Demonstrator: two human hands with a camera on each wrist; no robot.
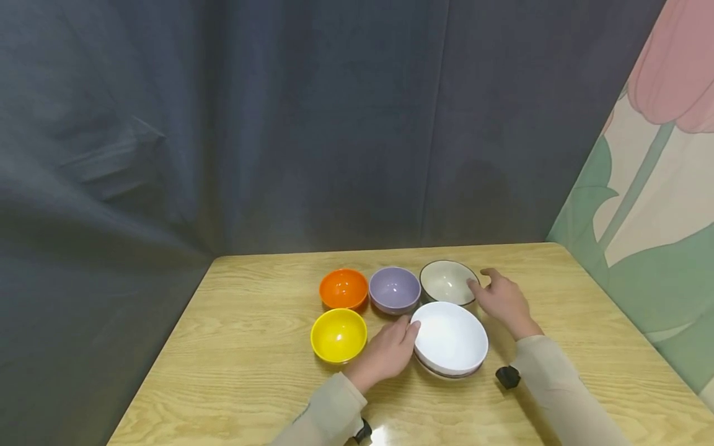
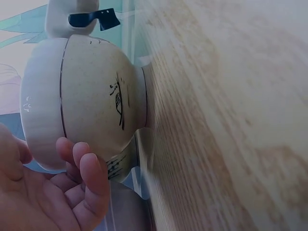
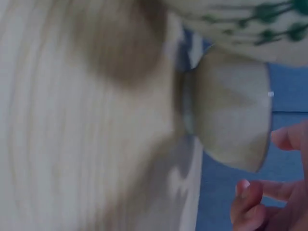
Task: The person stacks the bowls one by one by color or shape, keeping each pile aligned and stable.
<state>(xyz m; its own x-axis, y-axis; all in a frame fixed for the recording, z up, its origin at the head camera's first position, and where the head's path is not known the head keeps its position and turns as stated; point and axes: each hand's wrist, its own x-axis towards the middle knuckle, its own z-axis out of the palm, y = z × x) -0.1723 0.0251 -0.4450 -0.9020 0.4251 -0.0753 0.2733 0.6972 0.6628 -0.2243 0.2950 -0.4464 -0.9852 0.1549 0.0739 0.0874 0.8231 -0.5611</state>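
A white bowl [image 1: 450,337] sits nested in a cream bowl [image 2: 96,91] with a dark rim line and a painted sprig on its side. My left hand [image 1: 387,350] holds the stack's left edge, thumb at the white rim and curled fingers against the outside. Behind the stack stands a beige bowl [image 1: 446,282] with a dark rim. My right hand [image 1: 504,300] is at its right side, thumb near the rim and fingers spread; in the right wrist view a small gap shows between the fingertips [image 3: 245,187] and this bowl.
Left of the beige bowl is a purple bowl [image 1: 395,289], then an orange bowl [image 1: 343,289]. A yellow bowl [image 1: 338,336] stands in front of the orange one, close to my left hand. A dark curtain [image 1: 334,124] hangs behind the wooden table [image 1: 234,371].
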